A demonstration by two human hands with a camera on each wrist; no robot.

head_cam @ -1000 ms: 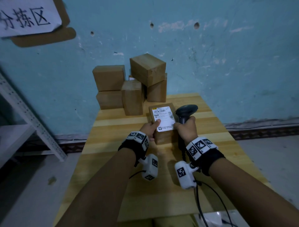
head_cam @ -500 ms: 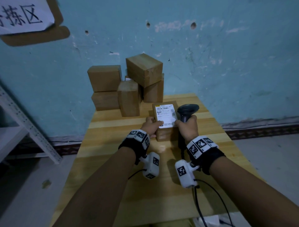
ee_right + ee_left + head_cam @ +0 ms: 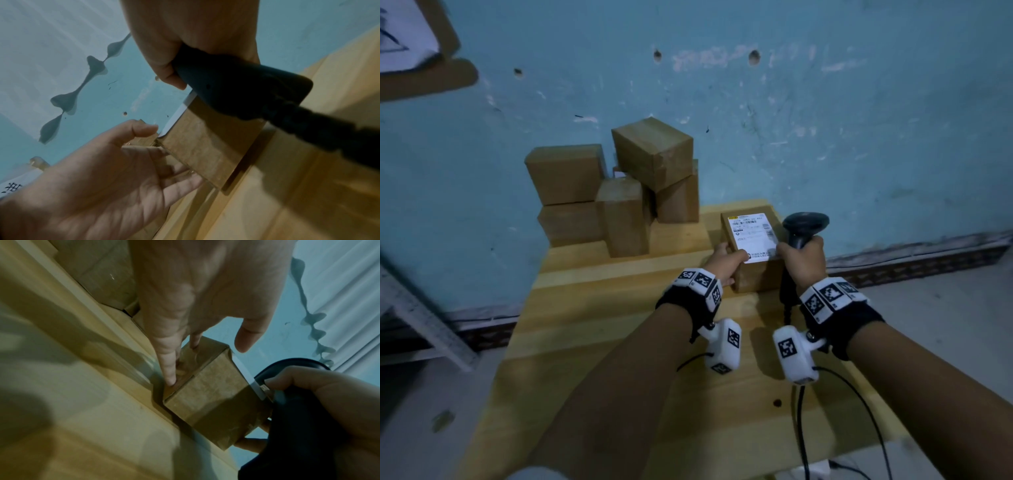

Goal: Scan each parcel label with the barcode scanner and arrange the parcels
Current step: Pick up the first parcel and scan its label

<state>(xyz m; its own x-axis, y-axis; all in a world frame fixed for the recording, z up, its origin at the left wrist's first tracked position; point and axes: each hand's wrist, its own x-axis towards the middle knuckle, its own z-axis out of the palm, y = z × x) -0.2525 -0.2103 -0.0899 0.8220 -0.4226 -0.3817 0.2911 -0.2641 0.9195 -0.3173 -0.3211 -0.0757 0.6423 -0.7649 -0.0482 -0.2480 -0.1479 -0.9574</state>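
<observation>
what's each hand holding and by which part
Right hand grips the barcode scanner by its handle. Left hand steadies the labelled parcel: straight fingers against its left side, thumb at its top edge.

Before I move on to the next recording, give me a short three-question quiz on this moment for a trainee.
1. True or false: the right hand grips the barcode scanner by its handle.
2. Where is the white label on the parcel between the hands? A) top face B) face toward the wall C) underside
3. Fill in: the left hand presses against the parcel's ____ side, the one away from the barcode scanner.
Key: 1 true; 2 A; 3 left.
</observation>
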